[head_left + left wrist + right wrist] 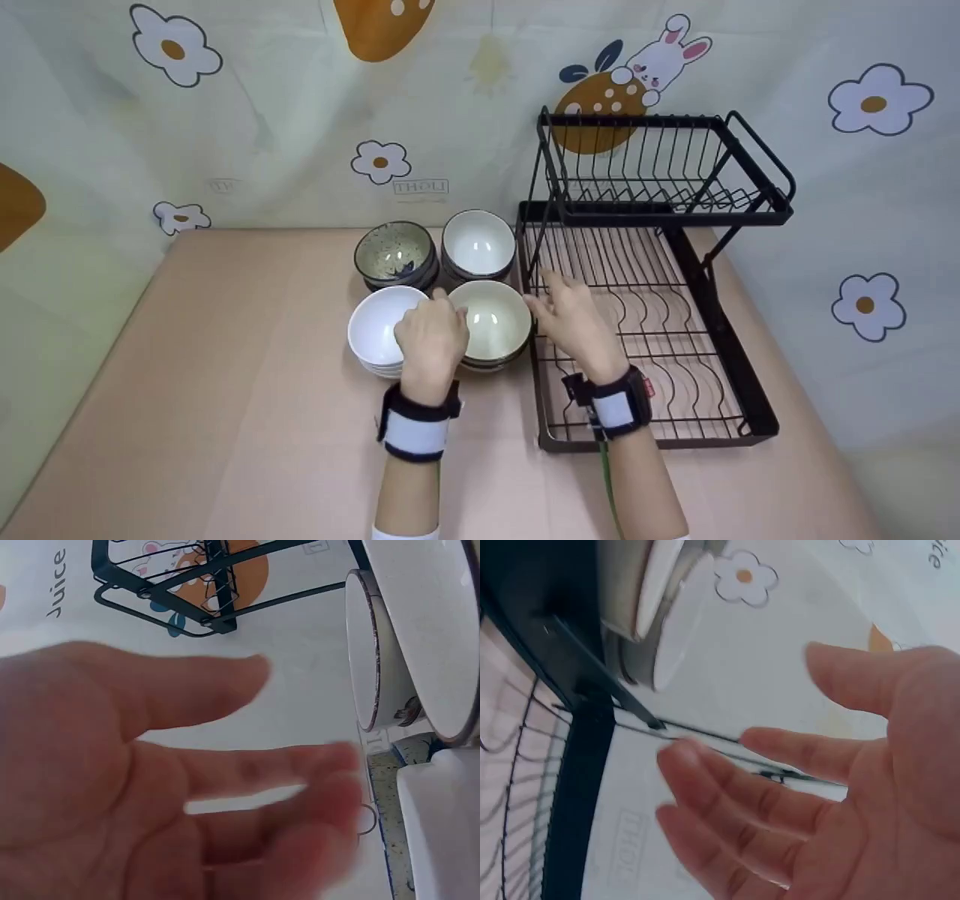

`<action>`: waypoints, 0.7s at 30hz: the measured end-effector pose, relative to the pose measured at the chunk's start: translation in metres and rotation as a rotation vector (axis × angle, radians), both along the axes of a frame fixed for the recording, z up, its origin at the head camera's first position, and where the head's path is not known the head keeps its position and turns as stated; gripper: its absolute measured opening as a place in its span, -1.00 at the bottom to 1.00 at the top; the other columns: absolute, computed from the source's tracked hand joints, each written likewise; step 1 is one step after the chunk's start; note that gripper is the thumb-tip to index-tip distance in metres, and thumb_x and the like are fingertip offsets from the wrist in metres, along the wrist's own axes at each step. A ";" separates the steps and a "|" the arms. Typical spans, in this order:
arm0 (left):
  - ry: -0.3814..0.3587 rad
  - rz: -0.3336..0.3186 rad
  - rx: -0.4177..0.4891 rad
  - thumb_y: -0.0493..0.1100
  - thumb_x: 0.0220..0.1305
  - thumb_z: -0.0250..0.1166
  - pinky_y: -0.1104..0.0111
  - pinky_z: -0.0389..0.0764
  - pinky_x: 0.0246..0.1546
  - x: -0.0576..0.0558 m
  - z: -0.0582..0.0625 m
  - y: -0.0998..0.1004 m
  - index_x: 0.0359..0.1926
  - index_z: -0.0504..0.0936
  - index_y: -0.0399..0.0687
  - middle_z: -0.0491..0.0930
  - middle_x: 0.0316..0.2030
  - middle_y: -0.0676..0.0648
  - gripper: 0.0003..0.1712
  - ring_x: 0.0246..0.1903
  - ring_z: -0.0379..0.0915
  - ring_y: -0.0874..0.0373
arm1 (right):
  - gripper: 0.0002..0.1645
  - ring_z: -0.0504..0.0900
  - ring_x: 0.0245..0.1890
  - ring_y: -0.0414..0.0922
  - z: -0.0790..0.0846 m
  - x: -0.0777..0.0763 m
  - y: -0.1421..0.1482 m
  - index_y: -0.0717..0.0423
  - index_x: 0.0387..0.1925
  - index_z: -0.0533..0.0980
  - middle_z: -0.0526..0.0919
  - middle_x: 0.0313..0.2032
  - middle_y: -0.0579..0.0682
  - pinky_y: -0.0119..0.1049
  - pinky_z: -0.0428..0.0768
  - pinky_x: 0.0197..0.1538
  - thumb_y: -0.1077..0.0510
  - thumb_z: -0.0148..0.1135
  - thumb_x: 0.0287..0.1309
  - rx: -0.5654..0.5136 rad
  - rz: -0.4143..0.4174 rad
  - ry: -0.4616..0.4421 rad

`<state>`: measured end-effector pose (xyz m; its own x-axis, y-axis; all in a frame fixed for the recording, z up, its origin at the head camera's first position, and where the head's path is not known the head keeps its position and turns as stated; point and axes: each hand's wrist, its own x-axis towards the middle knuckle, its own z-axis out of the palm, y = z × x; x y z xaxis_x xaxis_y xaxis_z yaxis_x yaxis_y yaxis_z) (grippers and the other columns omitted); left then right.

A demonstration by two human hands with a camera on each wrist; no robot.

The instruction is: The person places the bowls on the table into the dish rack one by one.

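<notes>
Four kinds of bowl stand in close stacks: a speckled grey-green bowl [390, 251] at back left, a dark-sided white bowl [480, 238] at back right, a plain white bowl [372, 330] at front left and a cream bowl [495, 319] at front right. My left hand [433, 334] hovers over the gap between the front stacks, fingers loosely bent; the left wrist view shows nothing between thumb and fingers. To the right of the cream bowl, my right hand [576, 319] is above the left edge of a black dish rack [664, 427], fingers spread and holding nothing.
The rack's raised upper tier [675, 219] overhangs its back part, on slanted posts. A pinkish table [247, 390] extends left of the bowls. Behind hangs a patterned cloth [277, 112]. A green cable [609, 487] runs along the right forearm.
</notes>
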<state>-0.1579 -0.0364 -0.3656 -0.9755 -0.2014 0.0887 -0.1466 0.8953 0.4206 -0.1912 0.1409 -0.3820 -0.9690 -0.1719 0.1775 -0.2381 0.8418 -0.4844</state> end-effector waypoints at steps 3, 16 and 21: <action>-0.117 -0.005 -0.006 -0.04 0.27 0.21 -0.02 0.61 -0.19 -0.001 -0.002 0.001 -0.11 0.52 -0.29 0.65 -0.16 -0.32 -0.63 -0.16 0.61 -0.26 | -0.42 0.68 -0.45 0.00 -0.006 -0.001 -0.006 0.27 0.18 0.41 0.66 -0.12 0.28 -0.21 0.68 -0.40 0.02 0.19 0.22 0.016 0.038 0.005; -0.151 0.016 -0.064 -0.36 0.24 0.06 0.07 0.68 -0.29 -0.012 -0.018 0.014 -0.20 0.63 -0.32 0.69 -0.24 -0.22 -0.77 -0.19 0.65 -0.15 | -0.73 0.64 -0.51 -0.03 -0.021 -0.009 -0.016 0.21 -0.24 0.58 0.71 -0.37 0.16 -0.32 0.51 -0.59 0.06 0.23 0.16 0.189 0.039 -0.015; -0.127 0.017 -0.085 -0.37 0.23 0.07 0.09 0.68 -0.31 -0.013 -0.024 0.016 -0.24 0.66 -0.30 0.68 -0.26 -0.21 -0.77 -0.23 0.65 -0.14 | -0.78 0.67 -0.45 0.10 -0.028 -0.007 -0.019 0.29 -0.33 0.57 0.70 -0.39 0.24 -0.09 0.62 -0.45 0.15 0.25 0.12 0.194 0.065 0.059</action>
<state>-0.1706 -0.0209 -0.3897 -0.9766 -0.2146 -0.0176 -0.2088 0.9240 0.3205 -0.1982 0.1222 -0.4099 -0.9436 -0.2705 0.1910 -0.3184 0.8996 -0.2988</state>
